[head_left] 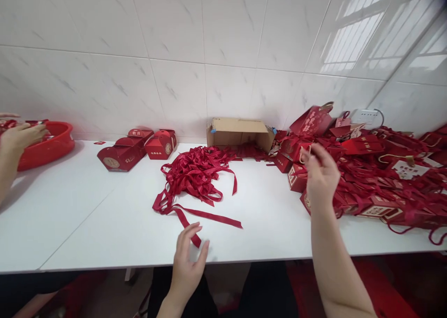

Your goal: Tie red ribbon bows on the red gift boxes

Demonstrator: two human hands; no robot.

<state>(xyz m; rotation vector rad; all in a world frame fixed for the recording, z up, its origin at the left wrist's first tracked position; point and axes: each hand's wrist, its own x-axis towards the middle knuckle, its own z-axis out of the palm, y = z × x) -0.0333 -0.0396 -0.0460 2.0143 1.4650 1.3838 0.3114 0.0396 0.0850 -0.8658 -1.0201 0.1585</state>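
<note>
My left hand [186,262] rests at the front edge of the white table [104,215], fingers loosely apart, thumb and forefinger around the near end of a red ribbon [206,215]. That ribbon trails back to a tangled pile of red ribbons [197,171] in the middle. My right hand [319,173] is raised over the heap of red gift boxes [377,183] at the right, fingers curled near a thin cord handle; I cannot make out whether it grips it.
An open cardboard box [239,131] lies on its side against the tiled wall. Assembled red gift boxes [136,150] stand at the back left. Another person's hand [21,136] reaches into a red basin [49,145] at the far left.
</note>
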